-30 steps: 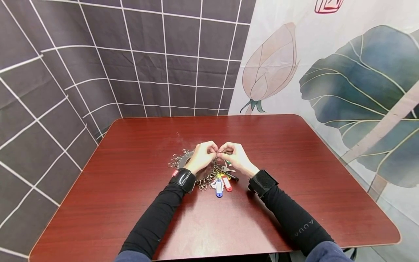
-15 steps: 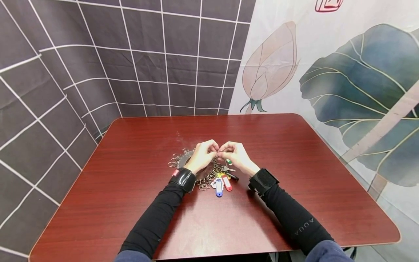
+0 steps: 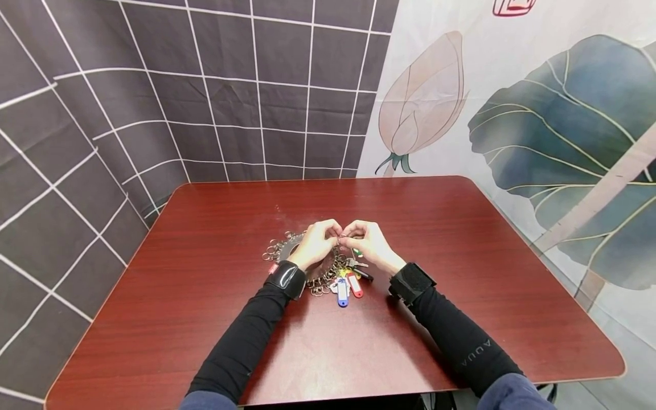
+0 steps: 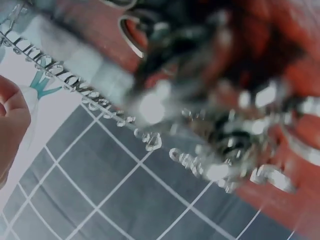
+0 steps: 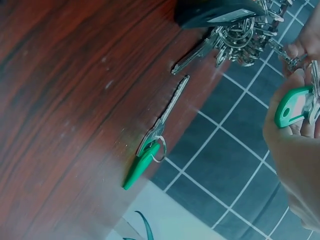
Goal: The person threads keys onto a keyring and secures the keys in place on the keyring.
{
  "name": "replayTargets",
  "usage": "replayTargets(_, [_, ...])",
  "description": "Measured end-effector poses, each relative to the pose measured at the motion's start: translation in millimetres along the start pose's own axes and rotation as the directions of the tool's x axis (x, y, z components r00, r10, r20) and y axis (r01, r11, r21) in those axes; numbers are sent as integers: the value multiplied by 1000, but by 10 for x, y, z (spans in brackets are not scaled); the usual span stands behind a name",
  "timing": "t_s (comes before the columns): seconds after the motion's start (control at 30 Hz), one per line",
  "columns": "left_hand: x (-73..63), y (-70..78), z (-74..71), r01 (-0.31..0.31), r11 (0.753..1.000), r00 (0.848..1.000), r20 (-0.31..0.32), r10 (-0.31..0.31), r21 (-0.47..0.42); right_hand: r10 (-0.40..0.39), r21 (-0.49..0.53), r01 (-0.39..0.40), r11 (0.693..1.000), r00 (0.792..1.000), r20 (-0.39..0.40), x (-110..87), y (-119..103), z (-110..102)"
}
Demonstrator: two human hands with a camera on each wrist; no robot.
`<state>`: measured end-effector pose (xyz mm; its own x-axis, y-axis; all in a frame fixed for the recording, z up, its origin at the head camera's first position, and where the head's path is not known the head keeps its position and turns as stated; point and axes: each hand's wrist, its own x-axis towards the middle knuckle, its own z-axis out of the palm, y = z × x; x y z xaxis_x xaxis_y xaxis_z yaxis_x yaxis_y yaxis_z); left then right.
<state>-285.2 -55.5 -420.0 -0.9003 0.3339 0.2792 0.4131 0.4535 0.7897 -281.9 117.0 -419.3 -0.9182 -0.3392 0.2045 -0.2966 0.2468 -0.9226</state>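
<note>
In the head view my left hand [image 3: 316,244] and right hand [image 3: 370,245] meet fingertip to fingertip above the table. The left fingers [image 5: 306,42] pinch a small metal ring chained to a large metal hoop [image 3: 287,246] strung with several key rings. My right hand pinches a key with a green tag [image 5: 292,106], right at that ring; its exact link there is hidden by the fingers. Another green-tagged key [image 5: 145,155] lies on the table beside the hands. Blurred key rings [image 4: 220,170] fill the left wrist view, and part of a hand [image 4: 12,125] shows at its left edge.
Keys with a blue tag [image 3: 342,293], a red tag [image 3: 355,286] and a yellow one lie by the hoop, near a black fob [image 3: 363,274]. The brown table [image 3: 435,319] ends at a front edge; cloth-covered walls [image 3: 225,97] stand behind it.
Both hands stay fingertip to fingertip, with only slight shifts of the fingers. The tagged keys and hoop lie as before; the head view has tilted very slightly.
</note>
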Motion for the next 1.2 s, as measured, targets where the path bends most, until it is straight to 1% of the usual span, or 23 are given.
replayTargets(0.07, [-5,16,0,-27,1000,1000,-4,27,12,17,-1,-17,1000,1000,-7,6,-6,-2])
replayTargets(0.17, [-16,18,8,-44,999,998,-37,45,20,36,6,-36,999,999,-14,10,-8,1])
replayTargets(0.23, [-24,17,13,-40,999,997,-57,41,26,33,13,-32,999,999,-15,10,0,5])
replayTargets(0.3, [-32,17,19,-28,999,997,-64,30,30,19,15,-19,1000,1000,-11,4,7,12])
replayTargets(0.43, [-34,21,25,8,1000,998,-58,-6,28,-17,6,17,1000,1000,-5,-8,9,33])
replayTargets(0.57, [-21,12,24,34,999,998,-55,-33,22,-30,2,30,1000,1000,-9,-12,1,42])
replayTargets(0.67, [-14,2,14,25,999,999,-38,-25,21,-25,18,25,1000,1000,-7,-13,-3,33])
replayTargets(0.7, [-15,7,9,20,1000,999,-29,-20,20,-17,20,17,1000,1000,-2,-26,-45,27])
replayTargets(0.77, [-18,22,3,-2,1000,1000,-23,2,27,-10,22,10,1000,1000,-2,-23,-41,21])
replayTargets(0.9, [-34,51,5,-36,998,998,-46,39,53,6,25,-5,1000,1000,-6,-25,-42,20])
replayTargets(0.93, [-36,48,11,-41,997,997,-57,44,60,5,30,-5,1000,1000,-9,-14,-5,23])
replayTargets(1.07, [-40,21,25,-34,997,995,-87,39,63,4,52,-3,999,1000,-4,-23,-8,27])
replayTargets(1.2, [-28,-2,24,-14,999,996,-93,18,38,-24,63,24,998,1000,2,-16,-2,34])
